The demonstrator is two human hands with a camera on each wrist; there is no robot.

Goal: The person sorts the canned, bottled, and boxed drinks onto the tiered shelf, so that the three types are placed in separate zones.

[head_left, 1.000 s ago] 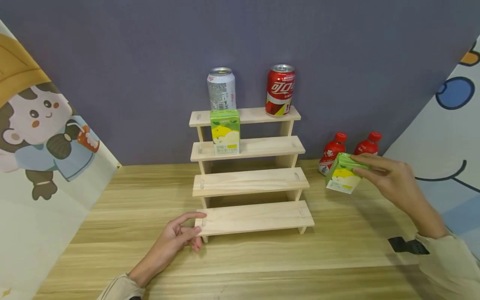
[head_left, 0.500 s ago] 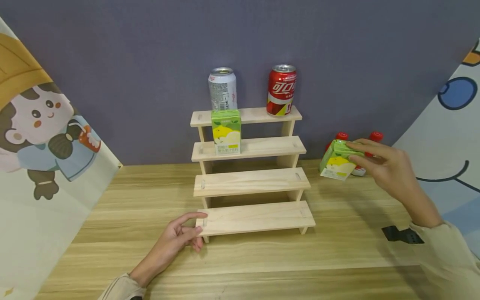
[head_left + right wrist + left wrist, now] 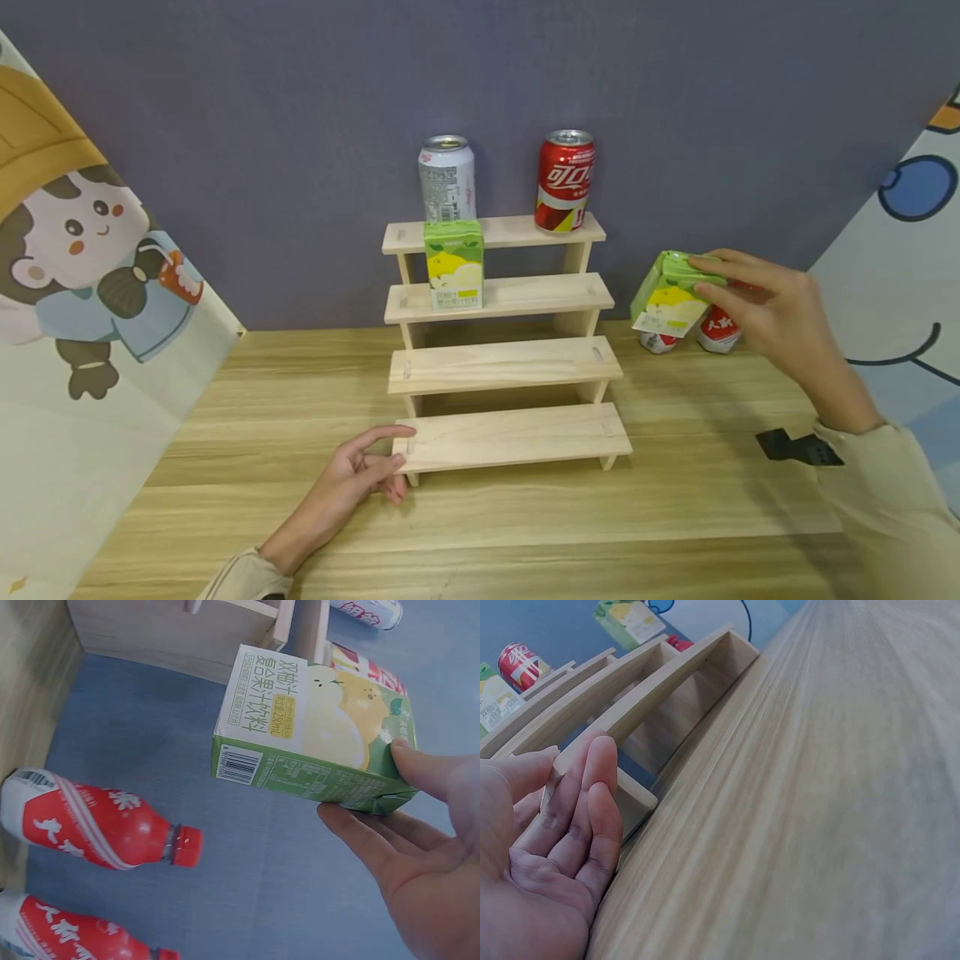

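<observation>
My right hand (image 3: pixel 772 308) pinches a green juice carton (image 3: pixel 671 296) near its top, tilted in the air to the right of the wooden stepped shelf (image 3: pixel 510 367). In the right wrist view the thumb lies on the front of the carton (image 3: pixel 315 727) and the fingers on its far side. My left hand (image 3: pixel 360 467) grips the left end of the lowest step, thumb on the front edge and index finger on top. A matching juice carton (image 3: pixel 454 267) stands on the second step from the top. A white can (image 3: pixel 447 183) and a red cola can (image 3: pixel 566 183) stand on the top step.
Two red bottles with red caps, one nearer the shelf (image 3: pixel 105 821) and one farther right (image 3: pixel 67 930), stand on the wood-grain table (image 3: pixel 315 383) behind the raised carton. A dark wall (image 3: pixel 300 167) rises behind the shelf. Printed panels (image 3: pixel 82 267) flank both sides.
My right hand has raised the juice carton and carried it slightly left, from in front of the bottles to higher up. The left hand keeps its grip on the lowest step.
</observation>
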